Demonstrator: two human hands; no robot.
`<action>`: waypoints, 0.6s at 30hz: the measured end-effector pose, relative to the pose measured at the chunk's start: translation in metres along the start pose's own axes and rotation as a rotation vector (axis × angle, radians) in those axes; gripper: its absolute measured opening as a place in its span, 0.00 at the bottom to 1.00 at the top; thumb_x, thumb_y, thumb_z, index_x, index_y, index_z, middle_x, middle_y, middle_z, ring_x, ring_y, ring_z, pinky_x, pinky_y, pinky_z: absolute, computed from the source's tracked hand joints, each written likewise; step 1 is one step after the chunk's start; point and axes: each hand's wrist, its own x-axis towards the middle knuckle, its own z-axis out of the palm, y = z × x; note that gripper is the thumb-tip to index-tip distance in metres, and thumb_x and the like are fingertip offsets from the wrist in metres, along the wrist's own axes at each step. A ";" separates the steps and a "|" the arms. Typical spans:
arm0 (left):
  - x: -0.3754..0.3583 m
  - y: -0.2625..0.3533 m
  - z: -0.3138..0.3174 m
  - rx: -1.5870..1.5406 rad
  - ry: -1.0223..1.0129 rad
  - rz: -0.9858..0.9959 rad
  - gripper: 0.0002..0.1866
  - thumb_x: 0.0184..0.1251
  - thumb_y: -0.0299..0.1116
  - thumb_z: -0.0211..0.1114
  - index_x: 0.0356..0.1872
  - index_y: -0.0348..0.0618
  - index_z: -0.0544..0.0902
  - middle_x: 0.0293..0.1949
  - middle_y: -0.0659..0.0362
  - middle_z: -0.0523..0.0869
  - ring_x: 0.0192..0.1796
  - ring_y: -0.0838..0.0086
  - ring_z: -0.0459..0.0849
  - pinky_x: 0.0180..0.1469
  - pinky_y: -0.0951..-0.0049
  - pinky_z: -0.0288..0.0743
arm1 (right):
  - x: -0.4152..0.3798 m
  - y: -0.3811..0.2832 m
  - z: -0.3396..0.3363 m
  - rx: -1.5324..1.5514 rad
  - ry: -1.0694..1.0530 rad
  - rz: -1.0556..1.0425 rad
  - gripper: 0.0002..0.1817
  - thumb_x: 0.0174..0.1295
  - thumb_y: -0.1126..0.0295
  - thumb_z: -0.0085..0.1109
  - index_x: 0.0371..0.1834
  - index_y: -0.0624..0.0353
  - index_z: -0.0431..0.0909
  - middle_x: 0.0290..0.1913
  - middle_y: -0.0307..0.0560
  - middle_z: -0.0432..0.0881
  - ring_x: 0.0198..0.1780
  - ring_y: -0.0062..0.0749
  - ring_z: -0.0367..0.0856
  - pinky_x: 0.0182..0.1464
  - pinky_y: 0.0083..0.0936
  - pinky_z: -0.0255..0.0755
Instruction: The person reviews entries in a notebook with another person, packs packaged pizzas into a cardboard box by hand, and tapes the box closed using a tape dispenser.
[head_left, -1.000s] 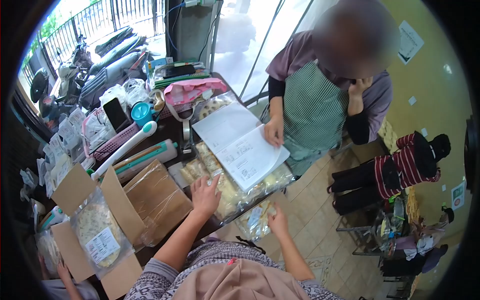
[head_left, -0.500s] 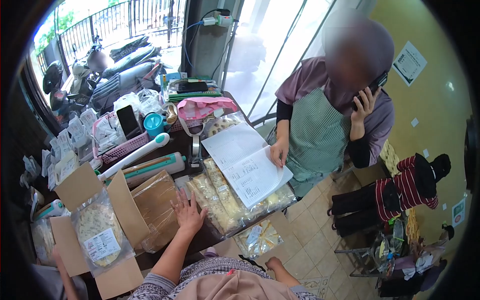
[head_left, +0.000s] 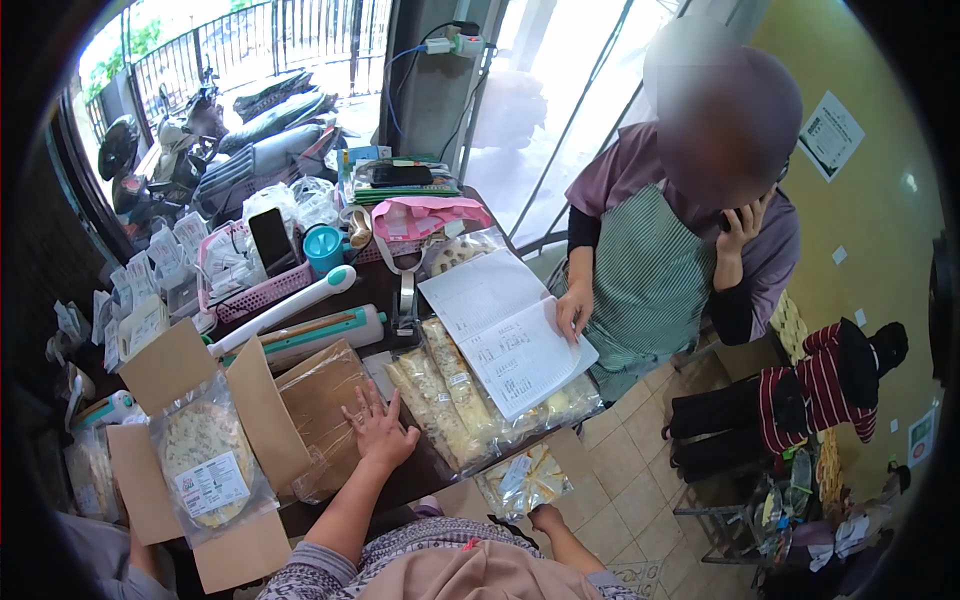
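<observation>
My left hand [head_left: 383, 430] lies with fingers spread on the plastic-wrapped cardboard package [head_left: 325, 410]. Left of it stands an open cardboard box [head_left: 250, 545] holding a round, flat bread in a clear labelled bag [head_left: 205, 450]. Below the table edge, my right hand [head_left: 546, 518] is curled at the lower edge of a clear bag of sliced flatbread [head_left: 527, 482]; its fingertips are partly hidden. Several long bagged breads [head_left: 428, 395] lie right of my left hand, partly under an open notebook [head_left: 510, 330].
Across the table a person [head_left: 640, 280] holds a phone to the ear, one hand on the notebook. Sealers [head_left: 300, 338], a pink basket [head_left: 265, 298] and a blue cup [head_left: 322, 247] stand behind the box. Another person's arm [head_left: 145, 560] shows at lower left.
The view has shifted slightly. My right hand has moved up to the edge of the flatbread bag. My left hand stays on the wrapped package. The person opposite has tilted the head down.
</observation>
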 end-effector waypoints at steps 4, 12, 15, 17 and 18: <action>-0.001 -0.001 -0.001 -0.025 0.027 0.038 0.41 0.47 0.50 0.57 0.67 0.56 0.60 0.72 0.48 0.40 0.73 0.49 0.34 0.66 0.37 0.26 | -0.001 -0.008 0.000 -0.027 -0.009 -0.016 0.16 0.55 0.57 0.50 0.32 0.56 0.83 0.23 0.40 0.84 0.26 0.29 0.83 0.36 0.28 0.75; -0.003 0.000 0.001 -0.055 0.096 0.036 0.38 0.49 0.50 0.58 0.65 0.54 0.64 0.72 0.49 0.43 0.73 0.50 0.35 0.67 0.38 0.26 | -0.007 0.004 -0.007 -0.018 -0.012 0.021 0.16 0.55 0.57 0.51 0.32 0.56 0.83 0.22 0.40 0.84 0.25 0.29 0.83 0.35 0.27 0.75; -0.003 0.001 0.000 -0.067 0.141 0.039 0.36 0.48 0.47 0.60 0.63 0.53 0.67 0.72 0.48 0.45 0.73 0.50 0.38 0.67 0.39 0.29 | -0.010 0.005 -0.006 -0.010 -0.018 0.030 0.16 0.55 0.57 0.51 0.34 0.56 0.82 0.22 0.41 0.84 0.25 0.28 0.83 0.35 0.27 0.75; -0.003 0.001 0.000 -0.075 0.139 0.031 0.33 0.48 0.46 0.61 0.60 0.52 0.71 0.72 0.49 0.45 0.73 0.50 0.38 0.67 0.40 0.30 | -0.009 0.005 -0.006 -0.010 -0.028 0.028 0.16 0.56 0.57 0.51 0.36 0.57 0.82 0.22 0.41 0.84 0.25 0.28 0.83 0.35 0.27 0.75; -0.003 0.001 0.000 -0.076 0.134 0.034 0.33 0.48 0.46 0.61 0.60 0.52 0.71 0.72 0.49 0.45 0.73 0.50 0.38 0.67 0.40 0.30 | -0.008 0.004 -0.004 0.011 -0.052 0.025 0.16 0.56 0.58 0.52 0.37 0.58 0.82 0.22 0.42 0.83 0.24 0.29 0.83 0.32 0.27 0.75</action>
